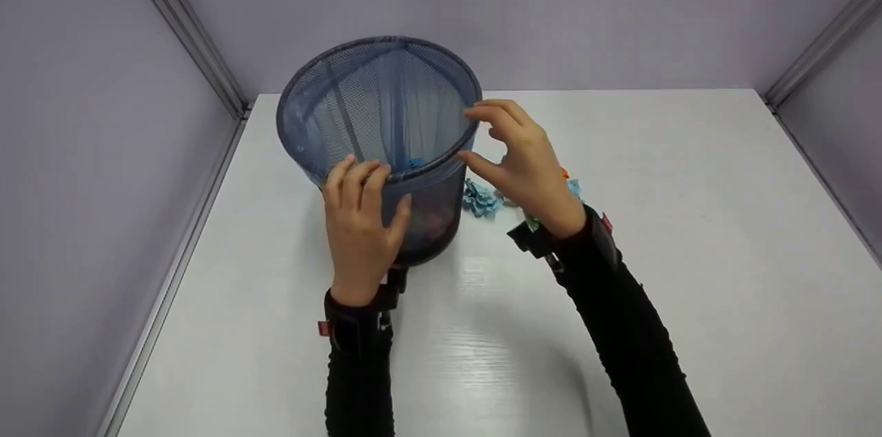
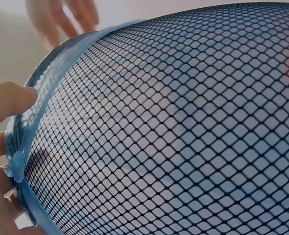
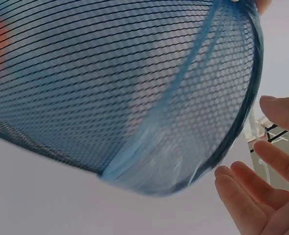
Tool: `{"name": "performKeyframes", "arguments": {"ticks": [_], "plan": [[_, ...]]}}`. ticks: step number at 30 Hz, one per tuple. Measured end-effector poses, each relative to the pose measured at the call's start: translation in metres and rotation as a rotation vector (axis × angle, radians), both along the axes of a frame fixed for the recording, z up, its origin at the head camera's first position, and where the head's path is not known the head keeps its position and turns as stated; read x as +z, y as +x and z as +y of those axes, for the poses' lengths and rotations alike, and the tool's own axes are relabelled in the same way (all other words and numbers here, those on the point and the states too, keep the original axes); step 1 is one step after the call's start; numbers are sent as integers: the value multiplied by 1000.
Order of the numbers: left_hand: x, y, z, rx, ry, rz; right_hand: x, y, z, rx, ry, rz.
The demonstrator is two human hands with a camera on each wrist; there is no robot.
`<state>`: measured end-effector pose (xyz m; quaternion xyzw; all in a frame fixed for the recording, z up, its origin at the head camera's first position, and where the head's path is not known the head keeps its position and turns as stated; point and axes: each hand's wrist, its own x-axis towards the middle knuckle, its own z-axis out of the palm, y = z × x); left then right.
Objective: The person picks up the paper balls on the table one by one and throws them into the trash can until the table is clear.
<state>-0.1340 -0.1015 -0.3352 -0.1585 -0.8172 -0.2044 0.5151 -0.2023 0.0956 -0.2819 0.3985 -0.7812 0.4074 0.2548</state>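
A dark mesh wastebasket (image 1: 435,216) stands on the white table, lined with a translucent blue bag (image 1: 303,127) folded over its rim. My left hand (image 1: 358,230) holds the near-left rim, its fingers over the edge and its thumb against the outside. The left wrist view shows a knot (image 2: 17,167) in the bag beside those fingers. At the right rim is my right hand (image 1: 527,161), fingers and thumb spread; the right wrist view shows its fingertips just off the bag's edge. Inside the basket lies a small blue piece (image 1: 415,163), and something reddish shows through the mesh.
Crumpled light-blue paper (image 1: 480,199) lies on the table right of the basket. More scraps, including a blue one (image 1: 575,187) and orange and green bits, are partly hidden behind my right hand. Pale walls (image 1: 586,16) enclose the white table (image 1: 703,216) at the back and sides.
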Motion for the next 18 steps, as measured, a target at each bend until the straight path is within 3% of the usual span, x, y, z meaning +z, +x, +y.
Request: {"name": "performKeyframes", "arguments": {"ticks": [7, 18], "plan": [[0, 0, 1, -2, 12, -1, -30, -14, 23, -72, 37, -86], [1, 0, 2, 10, 2, -2, -88, -43, 58, -233, 270, -304]]}}
